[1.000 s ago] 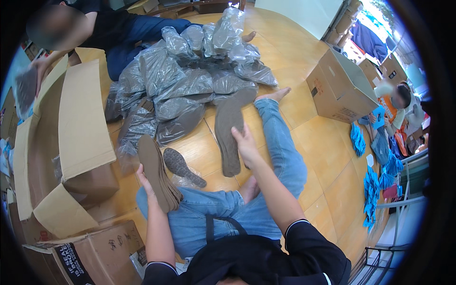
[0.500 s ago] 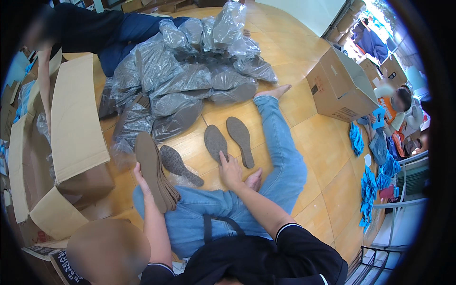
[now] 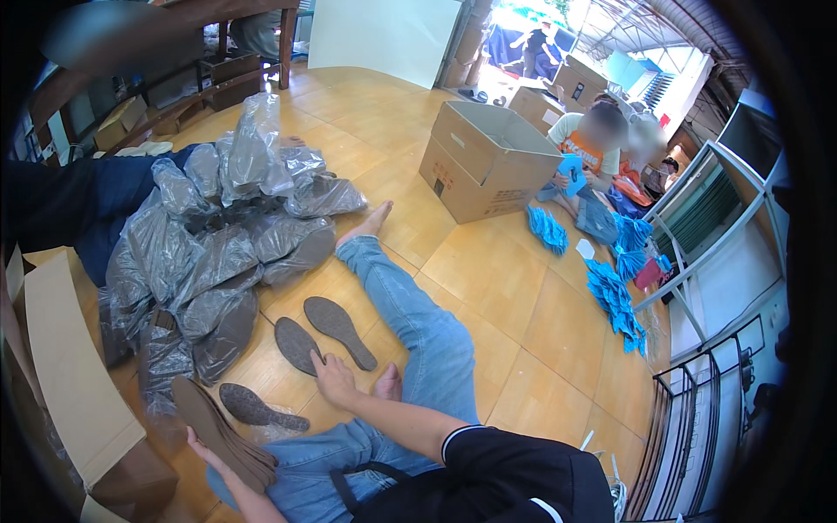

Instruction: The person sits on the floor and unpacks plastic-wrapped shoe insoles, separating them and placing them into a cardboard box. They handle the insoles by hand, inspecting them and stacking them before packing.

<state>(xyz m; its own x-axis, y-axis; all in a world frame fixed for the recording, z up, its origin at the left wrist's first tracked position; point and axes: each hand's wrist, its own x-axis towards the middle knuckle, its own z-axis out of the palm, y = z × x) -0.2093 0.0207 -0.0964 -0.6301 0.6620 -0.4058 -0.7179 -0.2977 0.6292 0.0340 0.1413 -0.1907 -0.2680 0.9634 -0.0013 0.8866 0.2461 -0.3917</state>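
My left hand (image 3: pixel 206 450) is closed around the lower edge of a fanned stack of brown insoles (image 3: pixel 218 431), held tilted above my left leg. My right hand (image 3: pixel 338 382) grips the near end of a grey-brown insole (image 3: pixel 296 343) at floor level, its fingertips at the edge and its palm hiding that end. Just to the right lies a matching insole (image 3: pixel 336 327), flat on the floor. Between my hands is a darker, speckled insole (image 3: pixel 260 407) with clear plastic film under its near end.
Beyond the insoles lies a heap of plastic-bagged insoles (image 3: pixel 209 261). An open carton (image 3: pixel 83 366) stands at left, beside a person in dark clothes (image 3: pixel 52 205). Another open carton (image 3: pixel 479 170) is ahead. Blue bundles (image 3: pixel 615 301) lie at right near seated people and a metal rack (image 3: pixel 697 383).
My view has swung to the right, so everything sits further left. My left hand still holds the stack, and my right hand stays at the same insole.
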